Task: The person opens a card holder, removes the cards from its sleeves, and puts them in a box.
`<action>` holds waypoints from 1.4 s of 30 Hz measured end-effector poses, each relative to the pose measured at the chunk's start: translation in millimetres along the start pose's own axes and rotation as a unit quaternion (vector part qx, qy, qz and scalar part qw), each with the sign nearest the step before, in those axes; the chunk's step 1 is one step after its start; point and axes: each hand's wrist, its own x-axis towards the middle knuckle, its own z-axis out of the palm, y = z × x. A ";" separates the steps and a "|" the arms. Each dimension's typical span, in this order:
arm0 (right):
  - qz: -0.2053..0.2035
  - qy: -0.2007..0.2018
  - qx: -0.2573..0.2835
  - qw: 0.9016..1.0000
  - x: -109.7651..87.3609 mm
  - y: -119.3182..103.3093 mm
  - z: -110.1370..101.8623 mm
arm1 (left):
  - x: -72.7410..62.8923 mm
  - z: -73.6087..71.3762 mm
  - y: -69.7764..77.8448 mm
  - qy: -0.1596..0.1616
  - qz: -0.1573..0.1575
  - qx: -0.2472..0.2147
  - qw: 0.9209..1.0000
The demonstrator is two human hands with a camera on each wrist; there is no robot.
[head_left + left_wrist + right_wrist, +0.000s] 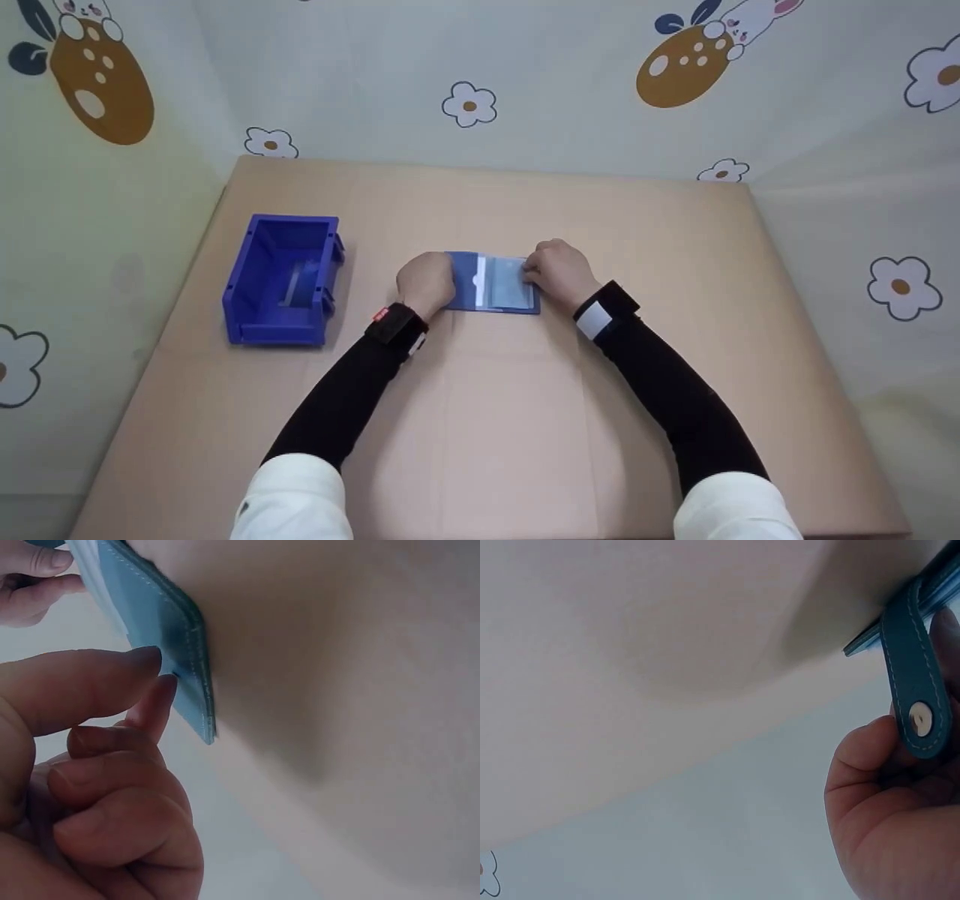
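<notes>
A blue card holder (pixel 464 282) lies opened out between both hands, with clear plastic sleeves (pixel 508 283) on its right half. My left hand (pixel 425 283) pinches the left cover; in the left wrist view the thumb and index finger meet at the edge of its stitched flap (pixel 150 607), the other fingers curled. At the opposite end, my right hand (pixel 561 271) grips the right edge of the holder. The right wrist view shows a stitched strap (pixel 909 652) with a metal snap button (pixel 921 719) hanging beside the right fingers. The right fingertips are partly hidden there.
A blue plastic bin (pixel 281 334) stands left of the hands, with a clear-looking flat item (pixel 302 283) inside. The cardboard-coloured tabletop (pixel 517 420) meets patterned cloth walls (pixel 375 90) at the back and sides.
</notes>
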 end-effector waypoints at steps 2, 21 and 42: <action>-0.001 0.001 0.000 1.000 0.1 -0.2 0.2 | 0.4 0.9 -0.4 -0.003 -0.001 0.002 1.000; -0.024 0.040 -0.051 0.998 0.0 -1.6 3.2 | -3.5 2.0 0.4 0.012 0.009 0.004 1.000; -0.047 0.013 -0.015 0.999 6.0 -10.8 5.8 | -2.0 2.4 1.0 -0.002 0.001 0.007 1.000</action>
